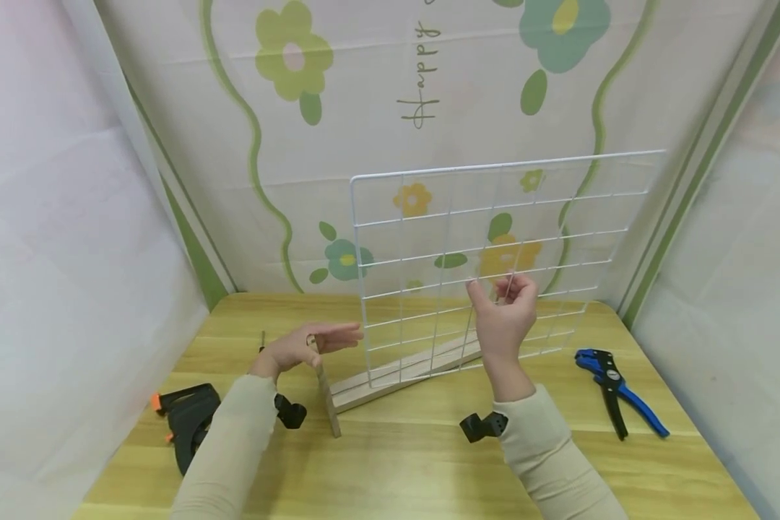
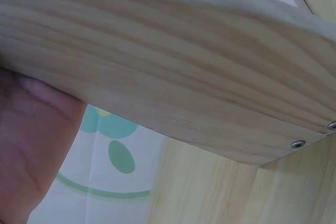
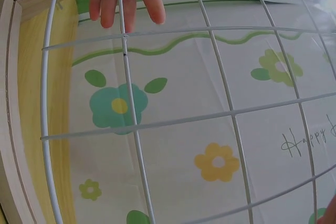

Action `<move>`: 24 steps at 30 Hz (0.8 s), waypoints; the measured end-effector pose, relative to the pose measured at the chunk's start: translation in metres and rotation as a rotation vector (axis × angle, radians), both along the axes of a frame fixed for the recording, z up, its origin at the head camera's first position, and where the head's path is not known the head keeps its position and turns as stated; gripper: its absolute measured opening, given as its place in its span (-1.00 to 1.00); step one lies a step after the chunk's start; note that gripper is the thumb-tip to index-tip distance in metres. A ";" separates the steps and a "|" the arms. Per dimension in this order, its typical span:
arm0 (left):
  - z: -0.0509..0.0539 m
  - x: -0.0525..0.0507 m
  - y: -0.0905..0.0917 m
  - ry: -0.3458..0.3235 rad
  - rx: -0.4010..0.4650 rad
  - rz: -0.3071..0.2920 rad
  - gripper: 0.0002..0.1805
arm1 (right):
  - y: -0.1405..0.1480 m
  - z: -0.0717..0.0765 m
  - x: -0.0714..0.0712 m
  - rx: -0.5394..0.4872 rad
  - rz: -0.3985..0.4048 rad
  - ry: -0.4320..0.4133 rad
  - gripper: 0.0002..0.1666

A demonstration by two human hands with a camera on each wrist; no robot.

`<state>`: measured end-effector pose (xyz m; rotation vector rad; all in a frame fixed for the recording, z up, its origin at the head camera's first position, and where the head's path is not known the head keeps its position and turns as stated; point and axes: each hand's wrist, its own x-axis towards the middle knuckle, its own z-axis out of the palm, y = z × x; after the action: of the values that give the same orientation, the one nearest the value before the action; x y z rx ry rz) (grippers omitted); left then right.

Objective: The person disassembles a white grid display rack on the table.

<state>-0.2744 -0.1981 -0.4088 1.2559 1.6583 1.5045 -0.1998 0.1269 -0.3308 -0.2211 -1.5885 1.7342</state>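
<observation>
My right hand (image 1: 503, 321) grips a white wire grid panel (image 1: 399, 260) between thumb and curled fingers, near its middle. The panel stands tilted above a grooved wooden bar (image 1: 357, 393); whether its lower edge sits in the groove I cannot tell. At the bar's left end rises a flat wooden end board (image 1: 328, 404), with two metal screw heads low on its face in the left wrist view. My left hand (image 1: 295, 349) lies at that board's top, its fingers stretched straight past it toward the panel. Those straight fingers (image 3: 107, 6) show behind the wires in the right wrist view.
A black clamp (image 1: 191, 419) with orange tips lies at the table's left. On the right lies a blue and black wire stripper (image 1: 614, 386). A thin dark rod (image 1: 263, 339) pokes up behind my left hand. Patterned cloth (image 1: 364, 144) walls in the wooden table (image 1: 390, 477).
</observation>
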 end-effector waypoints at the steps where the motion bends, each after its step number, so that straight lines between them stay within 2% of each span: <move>1: 0.000 0.000 0.000 -0.004 -0.010 -0.009 0.01 | 0.000 -0.001 0.000 0.000 0.000 -0.010 -0.47; 7: 0.001 0.000 -0.001 -0.046 -0.061 -0.018 -0.13 | 0.003 -0.007 0.000 -0.014 -0.015 -0.037 -0.47; 12: 0.002 -0.003 -0.002 -0.064 -0.066 -0.021 -0.51 | 0.009 -0.018 0.001 -0.034 -0.047 -0.057 -0.50; 15: 0.001 -0.005 -0.004 -0.088 -0.055 -0.024 -0.67 | 0.011 -0.026 0.003 -0.044 -0.053 -0.085 -0.49; 20: -0.002 -0.008 -0.005 -0.114 -0.017 -0.050 -0.66 | 0.015 -0.038 0.007 -0.055 -0.078 -0.124 -0.48; 24: -0.004 -0.009 -0.005 -0.097 0.016 -0.075 -0.60 | 0.016 -0.044 0.009 -0.053 -0.099 -0.139 -0.47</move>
<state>-0.2830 -0.2028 -0.4131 1.2201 1.5230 1.5121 -0.1911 0.1430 -0.3748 -0.4485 -1.6028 1.7168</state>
